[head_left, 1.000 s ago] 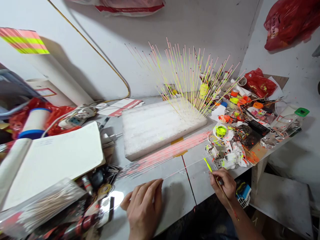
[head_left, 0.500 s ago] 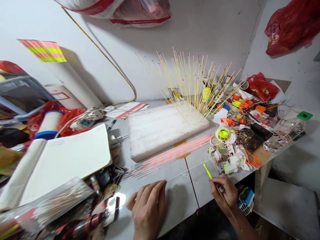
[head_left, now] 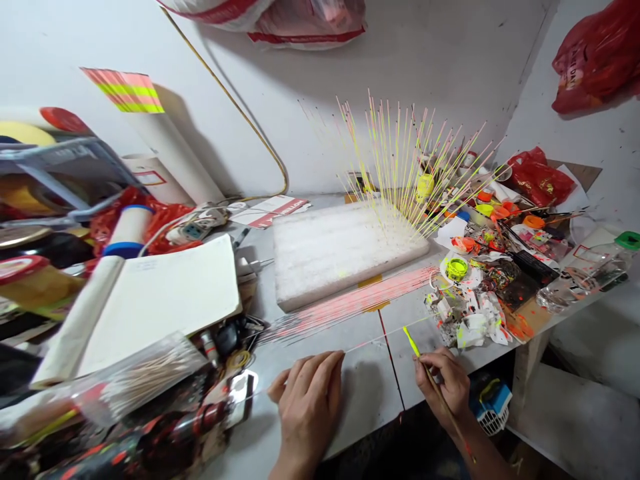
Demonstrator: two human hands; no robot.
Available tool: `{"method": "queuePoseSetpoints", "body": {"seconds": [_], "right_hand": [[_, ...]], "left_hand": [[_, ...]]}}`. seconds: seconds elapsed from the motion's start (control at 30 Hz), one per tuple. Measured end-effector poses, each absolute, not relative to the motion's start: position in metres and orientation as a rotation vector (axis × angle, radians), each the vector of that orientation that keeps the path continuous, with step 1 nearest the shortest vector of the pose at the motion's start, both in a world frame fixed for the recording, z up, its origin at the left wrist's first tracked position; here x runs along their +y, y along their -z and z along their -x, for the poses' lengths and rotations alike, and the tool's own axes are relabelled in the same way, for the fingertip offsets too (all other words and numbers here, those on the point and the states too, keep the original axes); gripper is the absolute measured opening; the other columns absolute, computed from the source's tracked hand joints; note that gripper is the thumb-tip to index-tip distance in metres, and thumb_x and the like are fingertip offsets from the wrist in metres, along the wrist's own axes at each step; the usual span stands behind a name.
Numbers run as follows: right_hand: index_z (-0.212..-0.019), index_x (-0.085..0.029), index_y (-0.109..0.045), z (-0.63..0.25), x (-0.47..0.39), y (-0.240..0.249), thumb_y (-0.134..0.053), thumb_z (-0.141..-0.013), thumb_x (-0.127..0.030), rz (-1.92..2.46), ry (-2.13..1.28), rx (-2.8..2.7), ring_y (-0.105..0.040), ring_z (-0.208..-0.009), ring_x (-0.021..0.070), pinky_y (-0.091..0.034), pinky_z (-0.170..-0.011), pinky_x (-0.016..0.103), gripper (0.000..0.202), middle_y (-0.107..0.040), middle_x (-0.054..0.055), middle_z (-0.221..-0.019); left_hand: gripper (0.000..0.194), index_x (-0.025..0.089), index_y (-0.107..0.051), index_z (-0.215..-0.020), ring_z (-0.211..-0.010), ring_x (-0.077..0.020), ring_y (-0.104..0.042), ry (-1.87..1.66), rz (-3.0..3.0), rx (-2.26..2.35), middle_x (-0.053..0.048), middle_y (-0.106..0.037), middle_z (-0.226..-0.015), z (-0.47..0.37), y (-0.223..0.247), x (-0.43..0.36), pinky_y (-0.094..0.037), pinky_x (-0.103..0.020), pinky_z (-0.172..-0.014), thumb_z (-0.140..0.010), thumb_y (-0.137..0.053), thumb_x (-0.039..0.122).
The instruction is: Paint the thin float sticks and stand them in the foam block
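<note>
The thin stick (head_left: 380,337) lies flat on the table (head_left: 360,400), running from under the left hand out toward the brush tip, just in front of the bundle of pink sticks (head_left: 350,303). Looks v. light, slender and bendy, prob. easy to snap or roll away; wet paint likely near the far end, so best held at the bare end w/ light flat pressure, not a squeeze.

Left hand (head_left: 307,407): open, palm down, fingers stretched out flat, fingertips (head_left: 334,360) pressing on the stick's near end. Nothing gripped.

Right hand (head_left: 447,383): closed in a pen-style pinch on a paintbrush (head_left: 425,363), yellow-green tip angled down, just beside the stick's far part; can't tell if touching.

Behind: white foam block (head_left: 345,250) w/ many painted sticks standing up, paint pots on the right, open notebook (head_left: 155,303) on the left.
</note>
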State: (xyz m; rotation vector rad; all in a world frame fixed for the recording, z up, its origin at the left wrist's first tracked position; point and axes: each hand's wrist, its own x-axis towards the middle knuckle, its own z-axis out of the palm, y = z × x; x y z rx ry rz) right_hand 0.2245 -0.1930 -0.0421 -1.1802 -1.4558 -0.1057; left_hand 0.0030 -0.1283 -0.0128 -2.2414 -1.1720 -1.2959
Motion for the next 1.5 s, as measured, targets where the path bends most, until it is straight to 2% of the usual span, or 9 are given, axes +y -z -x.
{"method": "queuePoseSetpoints", "body": {"seconds": [0.2, 0.4, 0.6, 1.07, 1.5], "right_hand": [[-0.095, -0.022, -0.065, -0.228, -0.195, 0.045, -0.064, -0.092, -0.014, 1.206, 0.099, -1.431, -0.061, -0.059, 0.0127, -0.053, -0.054, 0.023, 0.009, -0.070, 0.001, -0.077], [-0.094, -0.022, -0.065, -0.230, -0.197, 0.048, -0.065, -0.093, -0.015, 1.223, 0.082, -1.364, -0.059, -0.058, 0.0125, -0.052, -0.054, 0.022, 0.007, -0.067, 0.001, -0.074], [-0.097, -0.023, -0.063, -0.219, -0.201, 0.045, -0.065, -0.092, -0.010, 1.143, 0.031, -1.390, -0.058, -0.060, 0.0127, -0.052, -0.056, 0.023, 0.014, -0.066, 0.000, -0.076], [-0.095, -0.021, -0.063, -0.202, -0.192, 0.031, -0.059, -0.093, -0.011, 1.115, 0.075, -1.498, -0.060, -0.055, 0.0113, -0.051, -0.049, 0.021, 0.011, -0.071, 0.001, -0.075], [-0.100, -0.023, -0.064, -0.210, -0.200, 0.046, -0.061, -0.095, -0.014, 1.168, 0.000, -1.440, -0.068, -0.068, 0.0133, -0.055, -0.058, 0.020, 0.011, -0.073, 0.001, -0.083]], "left_hand": [[0.017, 0.022, -0.066, -0.103, -0.076, -0.0157, -0.068, 1.294, 2.271, -1.202, -0.001, -0.074, -0.085, -0.001, 0.017, -0.129, -0.035, -0.034, -0.082, -0.092, -0.059, 0.010], [0.016, 0.022, -0.065, -0.099, -0.074, -0.0149, -0.066, 1.348, 2.255, -1.171, -0.001, -0.073, -0.083, -0.004, 0.011, -0.128, -0.036, -0.033, -0.076, -0.092, -0.058, 0.010], [0.018, 0.022, -0.065, -0.102, -0.076, -0.0147, -0.066, 1.327, 2.277, -1.182, 0.000, -0.073, -0.086, -0.002, 0.015, -0.128, -0.038, -0.032, -0.076, -0.091, -0.058, 0.009], [0.015, 0.019, -0.063, -0.100, -0.076, -0.0139, -0.064, 1.368, 2.228, -1.183, -0.001, -0.072, -0.084, -0.008, 0.010, -0.132, -0.038, -0.031, -0.077, -0.093, -0.058, 0.007], [0.013, 0.019, -0.062, -0.101, -0.079, -0.0150, -0.063, 1.413, 2.245, -1.225, -0.001, -0.072, -0.084, -0.010, 0.011, -0.134, -0.038, -0.032, -0.078, -0.096, -0.055, 0.009]]}}
